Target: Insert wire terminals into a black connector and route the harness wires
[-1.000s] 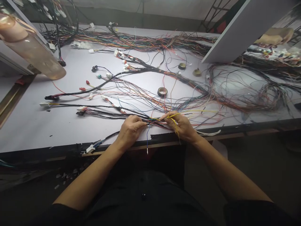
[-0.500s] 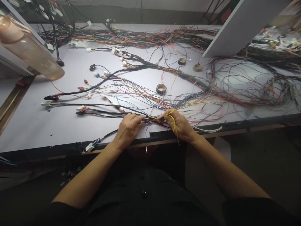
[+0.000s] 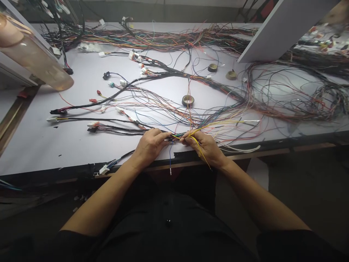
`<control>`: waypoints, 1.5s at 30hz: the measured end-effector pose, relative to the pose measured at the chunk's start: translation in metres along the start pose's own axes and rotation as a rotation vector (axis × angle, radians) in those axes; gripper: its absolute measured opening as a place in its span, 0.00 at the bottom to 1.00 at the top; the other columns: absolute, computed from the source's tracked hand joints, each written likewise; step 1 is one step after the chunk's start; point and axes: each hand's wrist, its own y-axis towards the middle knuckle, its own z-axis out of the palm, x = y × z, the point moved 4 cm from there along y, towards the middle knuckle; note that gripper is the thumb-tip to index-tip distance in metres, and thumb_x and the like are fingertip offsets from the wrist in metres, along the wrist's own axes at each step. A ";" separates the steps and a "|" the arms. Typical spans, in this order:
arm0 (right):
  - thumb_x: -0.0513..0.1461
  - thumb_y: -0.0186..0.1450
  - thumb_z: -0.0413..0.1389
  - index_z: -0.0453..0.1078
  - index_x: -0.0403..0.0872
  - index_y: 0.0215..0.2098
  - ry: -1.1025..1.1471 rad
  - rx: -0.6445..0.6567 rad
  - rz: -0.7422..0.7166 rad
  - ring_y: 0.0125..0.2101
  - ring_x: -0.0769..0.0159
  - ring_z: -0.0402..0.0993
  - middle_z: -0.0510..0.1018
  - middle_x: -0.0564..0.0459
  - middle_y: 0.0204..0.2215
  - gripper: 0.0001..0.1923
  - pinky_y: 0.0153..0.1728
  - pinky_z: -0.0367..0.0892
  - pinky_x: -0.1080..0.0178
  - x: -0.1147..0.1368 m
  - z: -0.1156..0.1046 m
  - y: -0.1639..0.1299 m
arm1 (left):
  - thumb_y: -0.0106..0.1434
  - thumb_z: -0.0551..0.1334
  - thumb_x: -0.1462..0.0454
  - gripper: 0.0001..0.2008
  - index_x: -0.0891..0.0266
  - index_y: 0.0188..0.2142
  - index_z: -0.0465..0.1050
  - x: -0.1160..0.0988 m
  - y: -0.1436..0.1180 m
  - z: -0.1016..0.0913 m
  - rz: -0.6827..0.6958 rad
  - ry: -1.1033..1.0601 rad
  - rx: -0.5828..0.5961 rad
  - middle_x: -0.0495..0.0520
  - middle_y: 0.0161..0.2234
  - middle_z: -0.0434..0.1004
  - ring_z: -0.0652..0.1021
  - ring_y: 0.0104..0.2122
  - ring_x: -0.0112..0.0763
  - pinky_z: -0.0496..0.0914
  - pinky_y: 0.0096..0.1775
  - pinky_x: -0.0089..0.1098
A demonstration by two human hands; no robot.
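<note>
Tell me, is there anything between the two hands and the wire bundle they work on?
Nothing visible. The left hand and the right hand both already pinch the wire bundle at the table's near edge. A blue wire hangs free between them.

A wiring workshop: harness wires [image 3: 163, 40] (connector-tipped) and tape rolls [image 3: 188, 100] sprawl across a workbench [image 3: 32, 145].

Head-worn camera looks forward and down, close over the table [image 3: 40, 145].
</note>
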 end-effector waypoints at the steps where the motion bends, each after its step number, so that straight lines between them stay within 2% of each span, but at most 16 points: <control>1: 0.47 0.68 0.50 0.70 0.47 0.39 0.003 -0.004 0.005 0.33 0.66 0.77 0.79 0.51 0.33 0.13 0.36 0.71 0.64 -0.001 -0.001 -0.001 | 0.65 0.59 0.62 0.13 0.62 0.48 0.73 0.000 0.000 0.000 -0.003 -0.008 0.005 0.55 0.33 0.72 0.72 0.34 0.32 0.69 0.38 0.33; 16: 0.45 0.65 0.56 0.74 0.48 0.37 -0.087 -0.052 -0.045 0.31 0.66 0.75 0.80 0.53 0.32 0.10 0.33 0.70 0.65 -0.004 -0.008 0.009 | 0.64 0.60 0.62 0.11 0.61 0.45 0.75 0.003 -0.001 0.001 0.011 -0.004 -0.044 0.53 0.31 0.72 0.71 0.32 0.31 0.68 0.36 0.31; 19: 0.45 0.65 0.56 0.75 0.48 0.35 -0.169 -0.016 -0.126 0.29 0.67 0.75 0.80 0.54 0.29 0.10 0.32 0.69 0.65 0.001 -0.006 0.017 | 0.64 0.61 0.62 0.11 0.61 0.44 0.75 0.003 -0.002 0.001 0.016 -0.013 -0.059 0.53 0.31 0.72 0.72 0.32 0.30 0.68 0.36 0.31; 22: 0.43 0.66 0.55 0.76 0.49 0.36 -0.300 0.026 -0.224 0.30 0.67 0.74 0.79 0.52 0.30 0.10 0.33 0.68 0.66 0.006 0.003 0.021 | 0.64 0.61 0.62 0.11 0.60 0.44 0.76 0.003 -0.001 0.001 0.021 -0.051 -0.071 0.53 0.32 0.74 0.73 0.33 0.31 0.69 0.37 0.32; 26: 0.41 0.67 0.54 0.76 0.48 0.39 -0.397 -0.008 -0.290 0.33 0.67 0.73 0.76 0.50 0.33 0.09 0.34 0.68 0.66 0.004 0.012 0.018 | 0.65 0.59 0.60 0.12 0.61 0.44 0.76 0.003 -0.002 0.002 0.015 -0.100 -0.084 0.55 0.32 0.75 0.74 0.34 0.32 0.70 0.37 0.32; 31: 0.41 0.66 0.55 0.77 0.47 0.38 -0.423 0.012 -0.271 0.31 0.67 0.73 0.75 0.51 0.31 0.09 0.31 0.67 0.65 -0.001 0.011 0.017 | 0.65 0.59 0.60 0.12 0.60 0.45 0.76 0.003 -0.003 0.002 -0.005 -0.101 -0.063 0.55 0.34 0.75 0.74 0.35 0.31 0.70 0.38 0.32; 36: 0.43 0.65 0.56 0.76 0.48 0.34 -0.299 -0.062 -0.206 0.30 0.68 0.72 0.76 0.53 0.28 0.09 0.33 0.67 0.66 -0.003 -0.002 0.022 | 0.64 0.61 0.63 0.11 0.63 0.44 0.76 0.004 -0.003 0.001 0.022 -0.059 -0.071 0.54 0.30 0.72 0.72 0.32 0.31 0.68 0.36 0.31; 45: 0.42 0.69 0.51 0.76 0.47 0.40 -0.616 0.026 -0.267 0.31 0.69 0.71 0.75 0.51 0.30 0.12 0.31 0.62 0.68 -0.004 0.010 0.021 | 0.63 0.61 0.63 0.10 0.61 0.44 0.76 0.004 -0.004 0.002 0.019 -0.050 -0.075 0.53 0.30 0.71 0.71 0.32 0.31 0.68 0.36 0.31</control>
